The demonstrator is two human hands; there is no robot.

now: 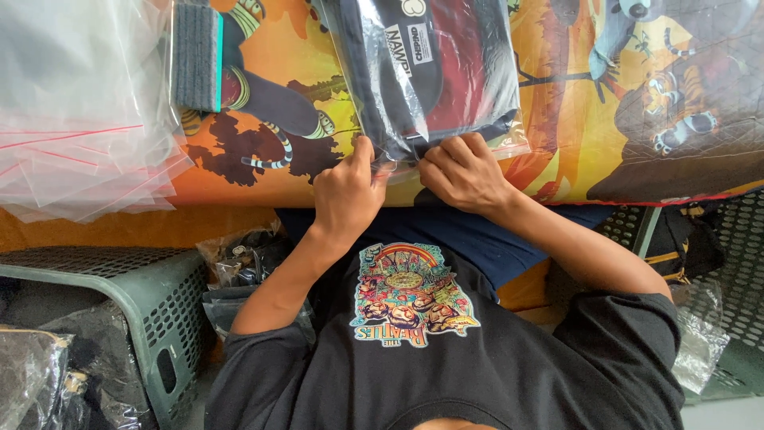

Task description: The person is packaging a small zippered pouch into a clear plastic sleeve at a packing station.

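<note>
**Pinching the edge of a bagged garment**

Looking down from the head camera, both hands meet at the near edge of a clear plastic bag that holds a folded dark garment with a red panel. The bag lies on a table covered by a bright orange cartoon-printed cloth, its near edge close to the cloth's front border.

The left hand has its fingers curled narrow, thumb and fingertips pinched on the bag's near edge. The right hand sits just beside it, almost touching, its fingers also bent tight and pressed down on the same edge of the bag. Both forearms run back toward the person's black printed T-shirt.

Farther back on the cloth, to the left of the bag, lies a grey felt block with a teal edge. A stack of empty clear bags with red seal lines overlaps the table's left end. Below the table on the left stands a green perforated basket, with more bagged dark items between it and the person.
</note>
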